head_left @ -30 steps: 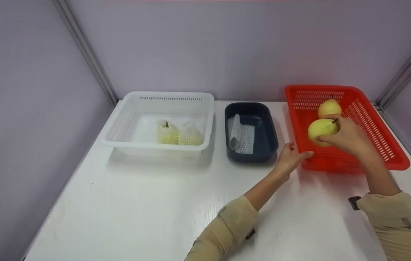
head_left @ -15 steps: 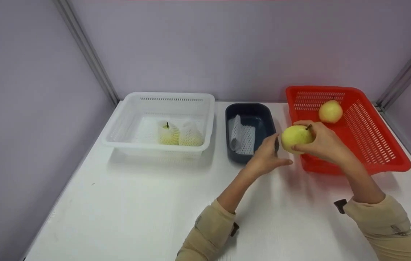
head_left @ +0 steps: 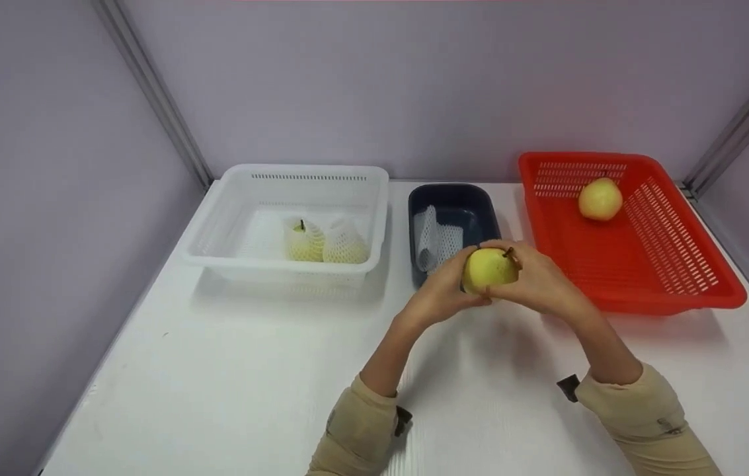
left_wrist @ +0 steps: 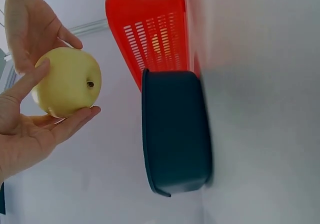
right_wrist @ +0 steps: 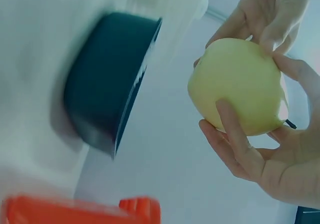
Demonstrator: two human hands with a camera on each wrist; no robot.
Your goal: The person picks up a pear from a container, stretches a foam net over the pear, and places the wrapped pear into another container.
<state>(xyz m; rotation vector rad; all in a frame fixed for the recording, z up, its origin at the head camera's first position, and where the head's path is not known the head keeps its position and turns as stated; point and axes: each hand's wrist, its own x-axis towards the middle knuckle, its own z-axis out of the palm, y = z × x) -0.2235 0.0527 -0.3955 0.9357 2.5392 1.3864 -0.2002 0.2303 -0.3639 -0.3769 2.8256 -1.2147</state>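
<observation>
A yellow pear with a dark stem is held up off the table between both hands, in front of the dark blue tub. My left hand grips its left side, thumb and fingers spread round it. On the other side my right hand grips it near the stem end. The left wrist view shows the left thumb and fingers on the pear. In the right wrist view the right fingers curl round the pear while the left hand touches its far side.
The dark blue tub holds white foam net sleeves. At the left a white basket contains two net-wrapped pears. A bare pear lies in the red basket at the right.
The right hand has carried the pear left out of the red basket. The left hand has left that basket's rim, moved left and taken hold of the pear too.
</observation>
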